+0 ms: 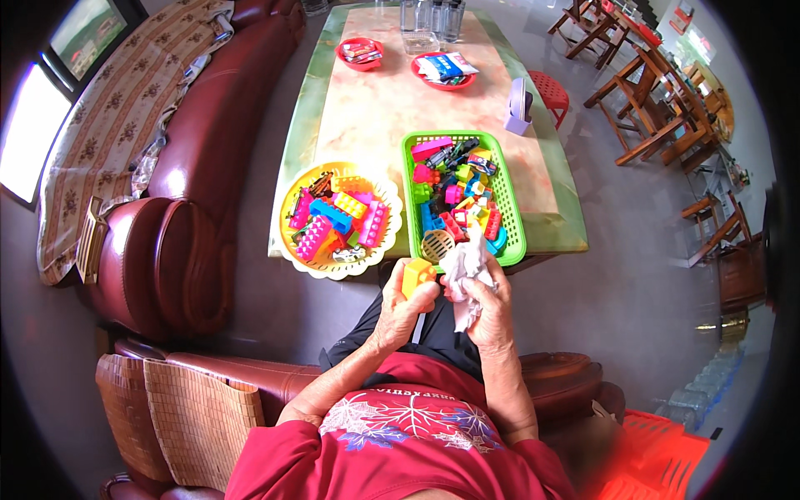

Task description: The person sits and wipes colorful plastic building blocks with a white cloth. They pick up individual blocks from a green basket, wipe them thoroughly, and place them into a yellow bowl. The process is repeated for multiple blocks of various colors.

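My left hand (pixel 402 310) is closed around a yellow-orange toy building block (pixel 417 275), held above my lap just off the table's near edge. Beside it, my right hand (pixel 493 310) grips a crumpled whitish cloth (pixel 467 275), which hangs down below the fingers. The two hands are close together. Just beyond them stands a green basket (pixel 514 200) of mixed toy blocks and small toys. To its left, a yellow scalloped basket (pixel 393 218) holds larger blocks in pink, blue, yellow and orange, with a blue block (pixel 331 215) on top.
The marble-patterned table (pixel 367 117) also bears two red bowls (pixel 361 42) of packets, a purple holder (pixel 518 108) and clear glassware (pixel 421 17) at the far end. A red stool (pixel 550 93) stands right of it. A maroon leather sofa (pixel 212 142) runs along the left.
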The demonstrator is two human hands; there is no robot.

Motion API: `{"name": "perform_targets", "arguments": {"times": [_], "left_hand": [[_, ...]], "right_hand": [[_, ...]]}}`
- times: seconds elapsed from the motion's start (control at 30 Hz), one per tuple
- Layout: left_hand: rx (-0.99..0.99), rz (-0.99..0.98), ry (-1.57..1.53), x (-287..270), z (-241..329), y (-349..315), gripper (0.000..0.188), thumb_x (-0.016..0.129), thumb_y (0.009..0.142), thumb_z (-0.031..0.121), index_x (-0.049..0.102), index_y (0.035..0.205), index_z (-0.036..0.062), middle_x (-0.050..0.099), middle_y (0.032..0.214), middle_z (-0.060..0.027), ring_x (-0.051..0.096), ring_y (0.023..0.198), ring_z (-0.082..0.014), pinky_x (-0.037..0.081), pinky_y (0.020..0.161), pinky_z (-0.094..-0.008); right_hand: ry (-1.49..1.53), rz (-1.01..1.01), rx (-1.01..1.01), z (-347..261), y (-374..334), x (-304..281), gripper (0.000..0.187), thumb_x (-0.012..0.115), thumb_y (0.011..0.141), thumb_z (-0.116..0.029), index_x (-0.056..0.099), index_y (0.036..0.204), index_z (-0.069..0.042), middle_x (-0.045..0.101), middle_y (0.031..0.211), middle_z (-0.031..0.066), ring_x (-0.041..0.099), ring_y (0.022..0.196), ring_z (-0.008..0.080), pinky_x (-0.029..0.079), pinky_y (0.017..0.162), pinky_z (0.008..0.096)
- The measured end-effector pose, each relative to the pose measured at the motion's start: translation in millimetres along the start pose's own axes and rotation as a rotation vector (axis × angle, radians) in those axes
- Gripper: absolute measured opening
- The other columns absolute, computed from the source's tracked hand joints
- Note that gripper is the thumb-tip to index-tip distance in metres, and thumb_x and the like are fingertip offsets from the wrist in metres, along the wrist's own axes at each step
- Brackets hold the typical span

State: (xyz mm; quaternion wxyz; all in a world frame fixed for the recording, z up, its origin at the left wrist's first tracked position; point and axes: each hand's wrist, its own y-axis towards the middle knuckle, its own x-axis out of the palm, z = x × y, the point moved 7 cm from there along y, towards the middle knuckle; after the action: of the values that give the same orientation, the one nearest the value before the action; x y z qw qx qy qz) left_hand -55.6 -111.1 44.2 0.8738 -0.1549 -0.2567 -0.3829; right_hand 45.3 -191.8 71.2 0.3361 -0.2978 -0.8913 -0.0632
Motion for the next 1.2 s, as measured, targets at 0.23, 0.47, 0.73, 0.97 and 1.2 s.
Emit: {"name": "perform_targets", "arguments": {"times": [0.23,0.47,0.73,0.97,1.2], "left_hand": [[-0.024,0.198,0.08,-8,4,3,0.026,0.073,0.081,0.01,0.055,0.098,0.0045,0.06,0.083,-0.0011,0.056,0.067,-0.0065,0.045,0.057,-0.0197],[-0.182,0.164,-0.417,-27,-17,8,0.015,0.064,0.084,0.005,0.054,0.095,0.0074,0.059,0.081,-0.0021,0.06,0.069,-0.0131,0.051,0.062,-0.0287],[-0.249,0.127,-0.328,-9,-20,2,0.019,0.066,0.082,0.006,0.053,0.097,0.0091,0.058,0.087,-0.0009,0.061,0.082,-0.0137,0.055,0.075,-0.0316],[-0.276,0.041,-0.42,-1,-5,4,0.018,0.063,0.084,0.004,0.054,0.1,0.0071,0.061,0.094,-0.0039,0.064,0.083,-0.0159,0.055,0.074,-0.0333],[-0.289,-0.014,-0.451,4,-14,7,0.039,0.049,0.094,0.051,0.047,0.098,0.0125,0.047,0.075,0.0001,0.042,0.06,-0.011,0.032,0.052,-0.0262]], "right_hand": [[0.087,0.13,0.093,33,-7,-8,0.041,0.054,0.093,-0.009,0.042,0.132,-0.006,0.057,0.115,0.0083,0.059,0.099,0.0143,0.054,0.073,0.027],[-0.102,0.139,-0.041,10,-15,-11,0.058,0.059,0.092,-0.023,0.03,0.141,-0.012,0.048,0.122,0.0104,0.06,0.094,0.0187,0.056,0.069,0.0305],[-1.568,-0.265,-0.769,-20,-25,54,0.079,0.082,0.063,-0.024,0.049,0.135,-0.021,0.038,0.14,0.0181,0.033,0.129,0.0412,0.034,0.105,0.0478],[-0.523,-0.154,-0.224,9,-18,-3,0.058,0.071,0.083,-0.011,0.043,0.134,-0.001,0.056,0.124,0.0134,0.055,0.113,0.0183,0.045,0.094,0.0299],[-0.404,0.167,-0.275,4,-14,-21,0.035,0.068,0.087,-0.012,0.057,0.119,-0.003,0.061,0.109,0.0074,0.058,0.098,0.0139,0.049,0.085,0.0284]]}}
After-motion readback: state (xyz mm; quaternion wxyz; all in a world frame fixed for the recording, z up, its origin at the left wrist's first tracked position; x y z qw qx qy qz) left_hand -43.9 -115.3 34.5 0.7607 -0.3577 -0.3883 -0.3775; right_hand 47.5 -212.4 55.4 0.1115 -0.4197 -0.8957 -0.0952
